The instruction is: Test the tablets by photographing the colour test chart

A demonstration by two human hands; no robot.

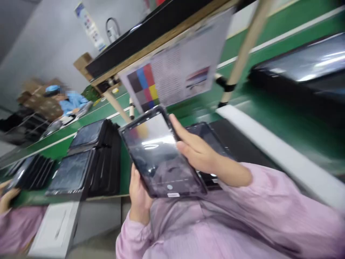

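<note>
A dark-framed tablet (161,158) is held up tilted in front of my chest, its glossy screen facing me. On the screen are a bright reflection, a round button low down and a pale label at the bottom edge. My left hand (139,196) grips its lower left edge, the fingers partly hidden behind it. My right hand (198,151) holds the right edge, thumb and finger along the frame. Behind my right hand another tablet (208,136) lies on a black surface, partly covered by my forearm.
Stacks of tablets (71,171) stand left on the green bench. A printed sheet with colour squares (180,68) hangs under a shelf (161,39). More tablets (304,68) sit at right, beyond a white strip (283,158). A co-worker's hand (9,199) is at far left; another person sits farther back.
</note>
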